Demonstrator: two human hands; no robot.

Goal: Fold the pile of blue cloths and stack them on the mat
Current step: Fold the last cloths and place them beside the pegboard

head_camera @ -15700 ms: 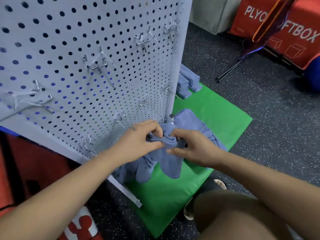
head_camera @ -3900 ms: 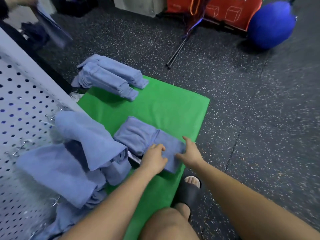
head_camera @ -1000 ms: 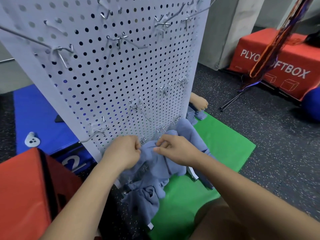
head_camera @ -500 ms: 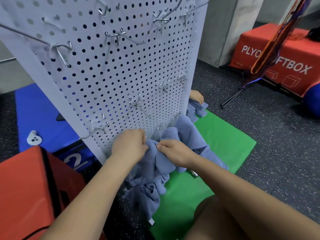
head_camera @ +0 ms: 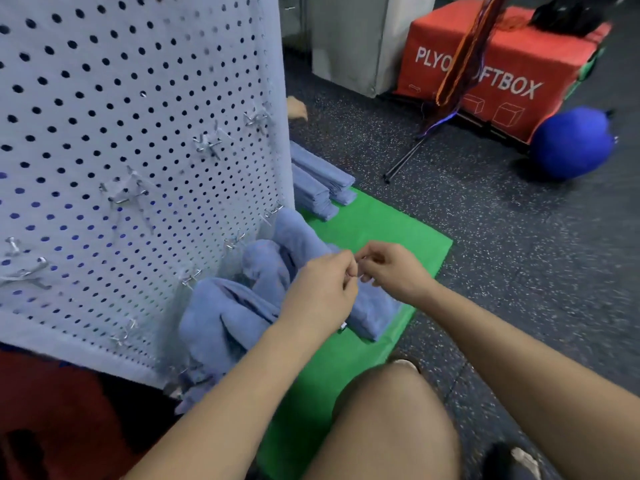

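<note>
While both arms reach forward over a bare knee [head_camera: 391,420], the left hand [head_camera: 322,289] and right hand [head_camera: 391,268] meet fingertip to fingertip above a folded blue cloth [head_camera: 372,313] lying on the green mat [head_camera: 408,244]; both are curled narrow, pinched together, though whether they hold anything cannot be told through the blur. A rumpled pile of blue cloths [head_camera: 239,306] hangs and heaps against the white pegboard [head_camera: 131,140] at the mat's left edge. A stack of folded cloths [head_camera: 318,183] sits at the mat's far corner. Beyond lie an orange soft box [head_camera: 495,60] and a blue ball [head_camera: 571,142].
</note>
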